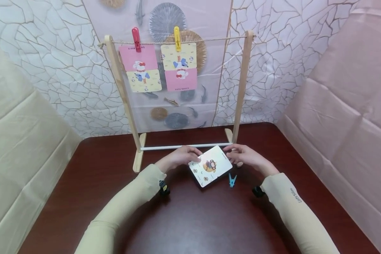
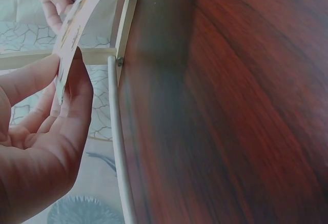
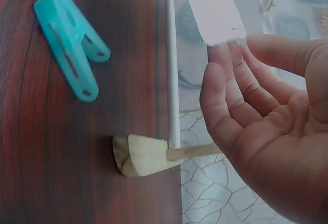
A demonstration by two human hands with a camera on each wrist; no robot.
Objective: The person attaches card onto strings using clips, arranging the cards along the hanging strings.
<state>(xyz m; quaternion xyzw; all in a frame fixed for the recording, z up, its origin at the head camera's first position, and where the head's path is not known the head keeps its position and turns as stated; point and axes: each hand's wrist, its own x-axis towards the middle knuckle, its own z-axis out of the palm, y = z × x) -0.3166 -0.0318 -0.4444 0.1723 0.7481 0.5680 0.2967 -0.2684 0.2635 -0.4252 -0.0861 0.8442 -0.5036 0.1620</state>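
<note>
My left hand (image 1: 182,157) pinches a white card (image 1: 214,167) by its left edge, thumb on the near face and fingers behind. The card, printed with a cartoon animal, is tilted above the table. My right hand (image 1: 244,155) is at the card's upper right edge. In the right wrist view its thumb is beside the card's corner and its loosely bent fingers reach to the edge, some tips hidden behind it. Below that hand, a light-blue clothespin (image 3: 69,44) lies on the table.
Behind the hands stands a wooden rack (image 1: 242,84) with a white bottom bar (image 1: 165,147) and a rope (image 1: 212,40) on top. A red clothespin (image 1: 135,38) and a yellow clothespin (image 1: 177,38) hold a pink-and-yellow card (image 1: 143,79) and a yellow-and-pink card (image 1: 181,81) on the rope.
</note>
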